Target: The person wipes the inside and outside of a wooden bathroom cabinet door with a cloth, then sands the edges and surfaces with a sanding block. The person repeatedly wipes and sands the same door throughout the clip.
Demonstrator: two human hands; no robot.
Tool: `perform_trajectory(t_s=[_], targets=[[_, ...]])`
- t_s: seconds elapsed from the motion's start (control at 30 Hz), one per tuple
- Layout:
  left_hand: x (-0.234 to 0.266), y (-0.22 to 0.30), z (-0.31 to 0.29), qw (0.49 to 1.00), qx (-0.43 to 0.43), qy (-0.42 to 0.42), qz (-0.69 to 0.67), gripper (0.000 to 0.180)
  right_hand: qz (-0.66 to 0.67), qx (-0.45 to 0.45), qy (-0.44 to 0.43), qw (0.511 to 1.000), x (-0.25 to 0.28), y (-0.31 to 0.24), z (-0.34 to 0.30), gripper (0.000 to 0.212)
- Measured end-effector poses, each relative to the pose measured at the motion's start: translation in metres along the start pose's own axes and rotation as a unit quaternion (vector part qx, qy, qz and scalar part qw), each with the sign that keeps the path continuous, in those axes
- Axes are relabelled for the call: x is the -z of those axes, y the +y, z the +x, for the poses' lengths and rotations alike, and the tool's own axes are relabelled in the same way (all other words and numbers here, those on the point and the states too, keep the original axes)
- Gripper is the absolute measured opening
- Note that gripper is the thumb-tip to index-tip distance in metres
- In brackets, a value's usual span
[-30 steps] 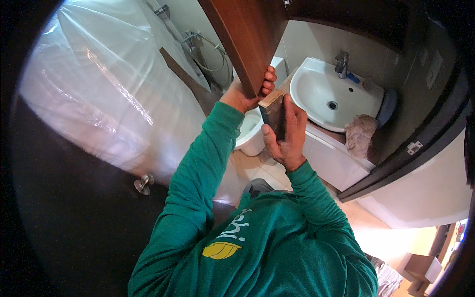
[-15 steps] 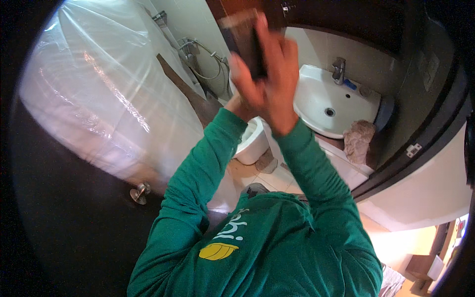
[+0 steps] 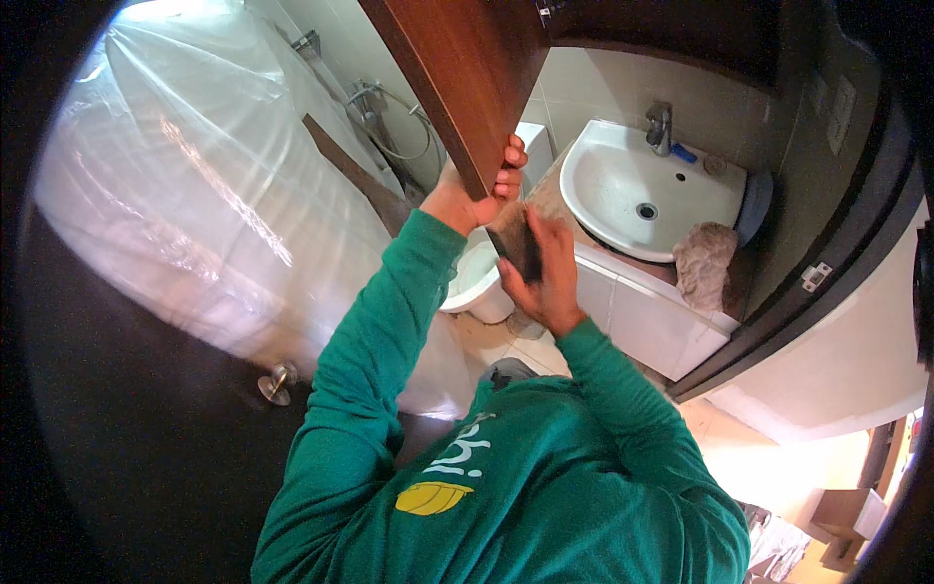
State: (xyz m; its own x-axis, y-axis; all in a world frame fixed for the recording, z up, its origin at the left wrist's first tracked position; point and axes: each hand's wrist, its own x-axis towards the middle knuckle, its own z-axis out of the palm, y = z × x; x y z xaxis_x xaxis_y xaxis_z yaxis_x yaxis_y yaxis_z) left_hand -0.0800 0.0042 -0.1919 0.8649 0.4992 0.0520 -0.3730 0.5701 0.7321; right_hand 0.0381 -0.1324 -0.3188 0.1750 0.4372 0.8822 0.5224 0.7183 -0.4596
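Observation:
A brown wooden cabinet door (image 3: 477,73) hangs open over the middle of the room, its lower corner pointing toward me. My left hand (image 3: 475,206) is closed round that lower corner, with fingertips curled up on the door's right side. Just below and to the right, my right hand (image 3: 553,277) grips a dark rectangular block (image 3: 516,241) with a tan, worn-looking end. That end sits close under the door's bottom edge; whether it touches, I cannot tell. What kind of block it is does not show clearly.
A white washbasin (image 3: 608,185) with a tap (image 3: 660,127) stands at the right, a crumpled cloth (image 3: 705,263) on its front edge. Clear plastic sheeting (image 3: 195,165) drapes the left side. Below my hands is a white toilet (image 3: 477,287); a dark door with a knob (image 3: 277,383) is at lower left.
Both hands have come down and apart from where they were together higher up. My left hand has taken hold of the cabinet door's corner, which now shows large in view. The block stays in my right hand.

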Motion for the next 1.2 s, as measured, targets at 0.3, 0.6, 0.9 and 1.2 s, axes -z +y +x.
perform_trajectory(t_s=[0.3,0.6,0.9,1.2], targets=[[-0.022,-0.009,-0.006,0.997,-0.036,0.04,0.054,0.027,0.031,0.032,0.072,0.996,0.023,-0.034,0.024,0.08],[-0.05,-0.015,-0.017,0.971,-0.035,-0.056,-0.232,0.057,0.063,0.148,0.192,0.968,0.011,-0.081,0.192,0.075],[0.002,-0.015,0.006,0.995,-0.084,-0.019,-0.05,0.046,0.08,0.126,0.116,0.982,0.014,-0.064,0.161,0.083],[-0.027,-0.008,-0.002,0.995,0.01,0.088,0.035,0.038,0.051,-0.035,0.036,0.997,0.016,-0.018,-0.002,0.084]])
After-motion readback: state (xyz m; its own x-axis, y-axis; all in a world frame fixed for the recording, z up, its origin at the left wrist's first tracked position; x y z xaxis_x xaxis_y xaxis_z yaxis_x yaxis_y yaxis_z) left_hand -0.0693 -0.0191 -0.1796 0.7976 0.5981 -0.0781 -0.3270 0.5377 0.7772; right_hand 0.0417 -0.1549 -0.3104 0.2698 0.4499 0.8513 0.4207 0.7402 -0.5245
